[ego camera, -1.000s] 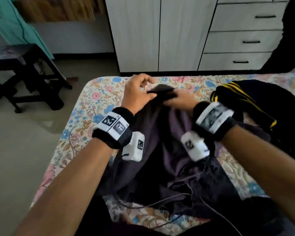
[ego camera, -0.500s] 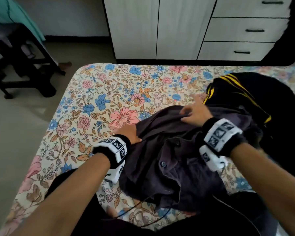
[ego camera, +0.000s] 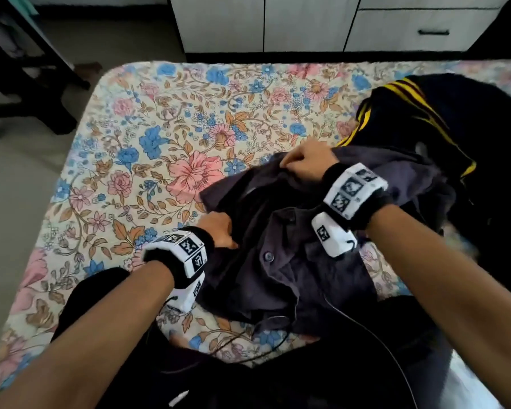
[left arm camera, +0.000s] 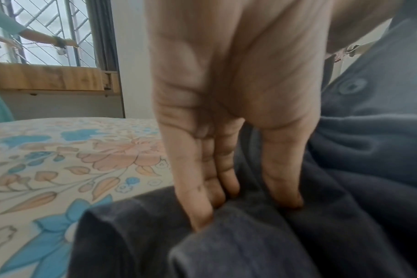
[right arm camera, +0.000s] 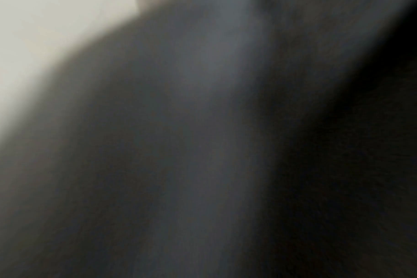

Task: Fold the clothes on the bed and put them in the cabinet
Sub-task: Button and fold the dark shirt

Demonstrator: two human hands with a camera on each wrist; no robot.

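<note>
Dark grey-purple cotton, the crumpled buttoned shirt lies bunched on the near right part of the floral-printed bed sheet, its far edge touching a black garment with yellow stripes heaped beside it. The right hand has its fingers curled round a fold at the shirt's far edge. The left hand is at the shirt's left edge, its fingers straight and dug down among the folds; whether they pinch cloth I cannot tell.

I judge the step in hand to be the spreading of this shirt, with no fold made yet. The next move likely calls for drawing the two held edges apart so the front lies flat and clear of the striped garment, since a tangle there could drag both.

From the head view come both hands, the neighbouring garment and the white cabinet with drawers past the bed's end, doors closed. Only the left wrist view shows the fingers' lie and a shirt button up close; the right wrist view is a dark blur.
</note>
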